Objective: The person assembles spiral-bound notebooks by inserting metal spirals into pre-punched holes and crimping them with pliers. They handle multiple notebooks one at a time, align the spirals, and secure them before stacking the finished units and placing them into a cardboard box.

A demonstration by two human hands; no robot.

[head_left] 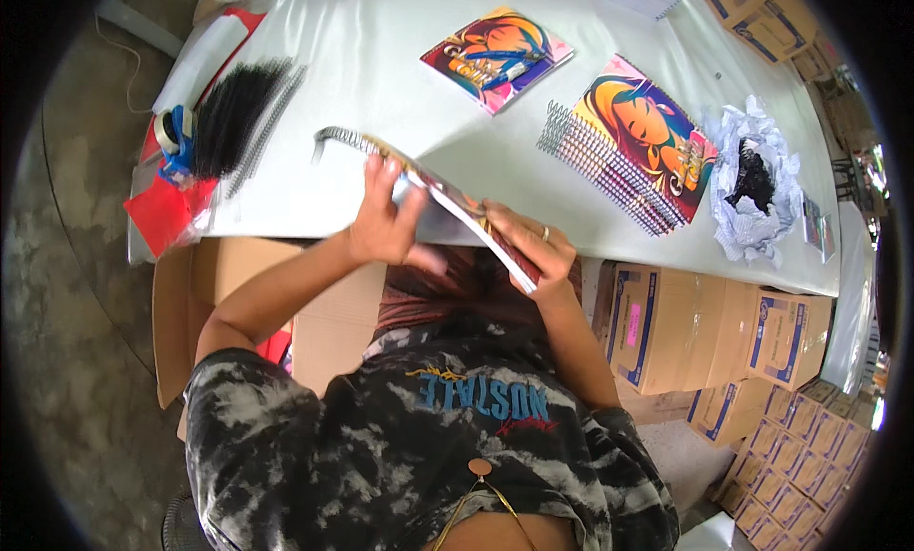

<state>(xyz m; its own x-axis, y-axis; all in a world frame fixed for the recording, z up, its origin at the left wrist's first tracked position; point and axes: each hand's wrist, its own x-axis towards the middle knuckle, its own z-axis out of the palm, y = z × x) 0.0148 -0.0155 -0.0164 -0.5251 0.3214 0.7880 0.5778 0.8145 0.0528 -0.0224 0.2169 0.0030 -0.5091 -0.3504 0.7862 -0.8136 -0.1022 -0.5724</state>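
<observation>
The right hand [535,246] clamps the notebook [465,213]'s near end, probably steadying it between both hands; the left hand [384,220] spreads loosely by its coil [350,138]. Stacked notebooks [643,132] lie beyond, seemingly for easy reach.

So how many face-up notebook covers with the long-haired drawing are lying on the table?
2. One cover is near the far middle of the table; another cover tops the coil-edged stack to its right. More may be hidden underneath.
</observation>
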